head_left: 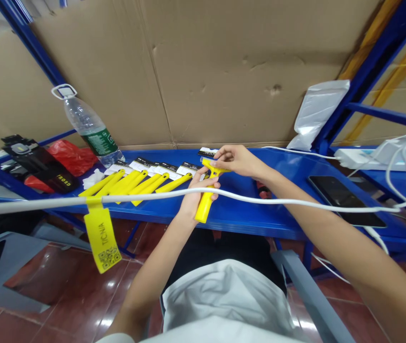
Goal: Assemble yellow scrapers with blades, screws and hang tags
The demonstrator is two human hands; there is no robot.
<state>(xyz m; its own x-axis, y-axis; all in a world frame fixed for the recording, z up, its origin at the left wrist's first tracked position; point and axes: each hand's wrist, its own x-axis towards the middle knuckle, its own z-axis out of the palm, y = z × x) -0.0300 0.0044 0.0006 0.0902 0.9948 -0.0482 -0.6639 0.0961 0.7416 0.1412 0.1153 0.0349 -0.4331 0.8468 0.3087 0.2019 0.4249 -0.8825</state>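
Observation:
Over the front of the blue table, my left hand [195, 196] wraps round the handle of a yellow scraper [205, 206] with a wide T-shaped head. My right hand [237, 161] has its fingers closed on the right end of that head. Fingers hide part of the head, and whether a small piece sits between them I cannot make out. Just beyond the head lies a black-and-white printed card [207, 152]. To the left, several yellow handles [146, 186] lie slanted in a row, with black-and-white cards [169, 169] at their far ends.
A white cable [146, 194] with a yellow tag [102, 240] crosses the view in front. A water bottle [96, 131], a red bag [70, 157] and a black device [42, 164] stand left. A phone [342, 197] and a power strip [363, 159] lie right. Cardboard [224, 71] walls the back.

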